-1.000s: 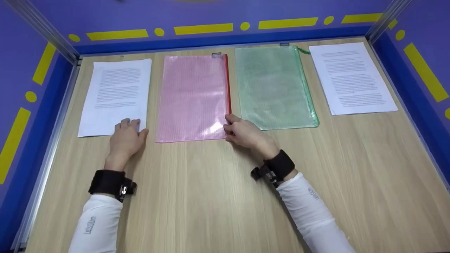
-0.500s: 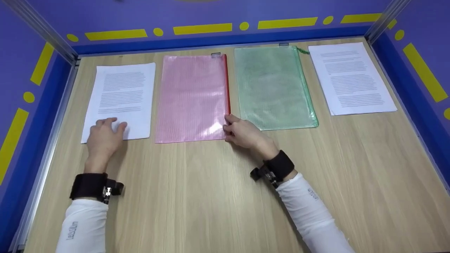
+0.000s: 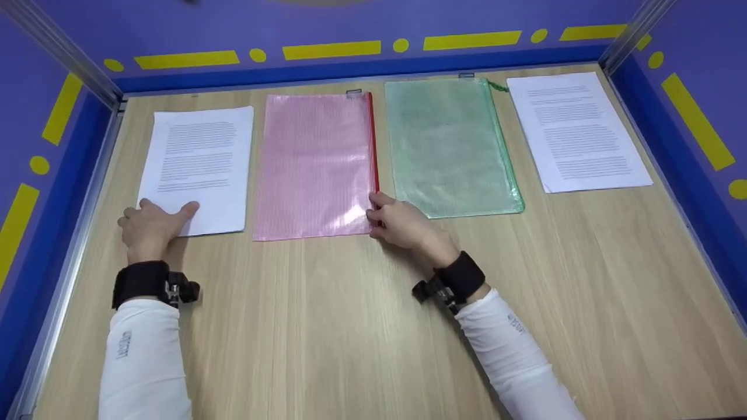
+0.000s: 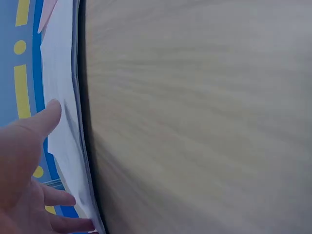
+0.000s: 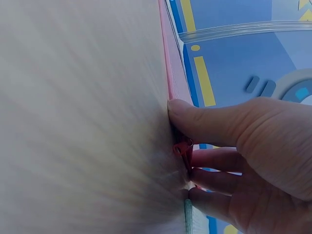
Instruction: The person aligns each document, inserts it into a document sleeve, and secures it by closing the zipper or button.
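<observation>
In the head view, my left hand [image 3: 149,227] lies at the lower left corner of a stack of printed paper [image 3: 198,157]. Its thumb is over the sheets and the fingers are spread at the left edge; the left wrist view shows the thumb [image 4: 48,117] apart from them. My right hand [image 3: 402,221] pinches the lower right corner of a pink zipper pouch [image 3: 315,163]. The right wrist view has the red zipper end [image 5: 183,147] between the thumb [image 5: 195,117] and fingers. The pouch lies flat, its red zipper along the right side.
Right of the pink pouch lies a green zipper pouch [image 3: 449,146] with a green cord at its top corner. A second printed paper stack [image 3: 578,134] is at the far right. Purple and blue walls with yellow marks enclose the wooden table [image 3: 327,326] on three sides.
My left hand has moved left from the stack's lower right part to its lower left corner. The stack shifted slightly toward me. My right hand has stayed at the pink pouch's corner.
</observation>
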Demonstrator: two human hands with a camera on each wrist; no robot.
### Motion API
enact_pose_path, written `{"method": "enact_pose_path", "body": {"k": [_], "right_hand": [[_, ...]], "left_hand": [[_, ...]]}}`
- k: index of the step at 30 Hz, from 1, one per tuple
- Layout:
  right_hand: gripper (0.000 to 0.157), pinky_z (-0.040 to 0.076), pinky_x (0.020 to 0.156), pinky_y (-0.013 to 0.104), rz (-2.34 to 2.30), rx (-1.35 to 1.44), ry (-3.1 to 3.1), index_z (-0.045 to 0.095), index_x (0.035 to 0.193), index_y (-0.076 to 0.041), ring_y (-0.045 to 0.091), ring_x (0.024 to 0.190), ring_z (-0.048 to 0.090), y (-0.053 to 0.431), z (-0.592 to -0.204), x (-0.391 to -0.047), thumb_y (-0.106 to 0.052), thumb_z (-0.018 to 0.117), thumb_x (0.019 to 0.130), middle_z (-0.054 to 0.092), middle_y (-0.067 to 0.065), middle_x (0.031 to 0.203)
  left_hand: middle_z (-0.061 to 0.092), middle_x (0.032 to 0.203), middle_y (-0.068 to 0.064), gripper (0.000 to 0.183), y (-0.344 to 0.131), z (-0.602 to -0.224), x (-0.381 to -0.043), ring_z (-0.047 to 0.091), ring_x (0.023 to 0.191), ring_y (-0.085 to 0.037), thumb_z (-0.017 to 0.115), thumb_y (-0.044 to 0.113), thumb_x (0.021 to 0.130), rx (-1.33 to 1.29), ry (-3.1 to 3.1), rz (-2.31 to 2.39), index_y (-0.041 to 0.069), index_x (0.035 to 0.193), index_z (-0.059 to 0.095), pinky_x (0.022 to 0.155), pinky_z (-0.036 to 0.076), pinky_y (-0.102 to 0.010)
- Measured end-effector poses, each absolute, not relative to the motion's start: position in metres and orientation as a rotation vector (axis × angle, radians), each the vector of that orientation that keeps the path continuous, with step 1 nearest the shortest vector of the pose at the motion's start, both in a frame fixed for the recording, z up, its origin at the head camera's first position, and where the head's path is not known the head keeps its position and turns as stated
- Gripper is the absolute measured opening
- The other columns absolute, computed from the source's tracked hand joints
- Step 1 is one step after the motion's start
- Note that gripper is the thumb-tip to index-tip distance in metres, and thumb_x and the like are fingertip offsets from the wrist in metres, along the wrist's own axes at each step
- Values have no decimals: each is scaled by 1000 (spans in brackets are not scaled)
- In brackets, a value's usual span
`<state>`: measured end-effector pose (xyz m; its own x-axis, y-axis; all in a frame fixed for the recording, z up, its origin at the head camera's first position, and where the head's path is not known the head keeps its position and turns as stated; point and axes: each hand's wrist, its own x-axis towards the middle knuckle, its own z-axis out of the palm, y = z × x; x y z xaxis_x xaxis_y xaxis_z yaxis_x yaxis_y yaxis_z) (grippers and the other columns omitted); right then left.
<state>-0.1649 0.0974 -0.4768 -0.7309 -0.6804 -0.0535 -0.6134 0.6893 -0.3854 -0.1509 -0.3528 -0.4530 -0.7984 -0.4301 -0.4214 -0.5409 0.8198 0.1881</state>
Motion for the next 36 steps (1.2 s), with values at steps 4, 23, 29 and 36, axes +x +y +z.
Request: {"method": "enact_pose_path", "body": {"k": [4, 23, 29, 36], "right_hand": [[19, 53, 100, 47, -537, -1030, 2697, 67, 94, -4, 41, 125, 59, 97, -478, -165, -23, 71, 91, 51, 21, 145], [18, 54, 97, 47, -534, -1018, 2709, 68, 95, -6, 40, 117, 64, 99, -477, -166, -22, 72, 90, 53, 20, 143], [17, 56, 92, 47, -536, -1046, 2710, 67, 92, -4, 38, 108, 67, 98, -477, -165, -21, 72, 90, 54, 19, 138], [18, 56, 93, 47, -525, -1030, 2691, 67, 95, -5, 38, 110, 66, 97, -478, -164, -22, 72, 90, 54, 19, 140]], "left_hand": [[22, 143, -52, 118, -351, -453, -154, 28, 131, -61, 45, 74, 87, -771, 2636, 411, -22, 147, 12, 106, 37, -64], [50, 134, -34, 95, -375, -453, -146, 50, 107, -35, 67, 55, 85, -999, 2593, 783, -18, 138, 39, 80, 45, -36], [35, 149, -37, 97, -375, -450, -146, 39, 137, -47, 65, 47, 89, -1034, 2560, 878, -14, 150, 18, 113, 37, -51], [32, 158, -26, 85, -380, -454, -139, 36, 143, -37, 65, 32, 92, -1156, 2462, 1062, -9, 152, 23, 119, 34, -47]]}}
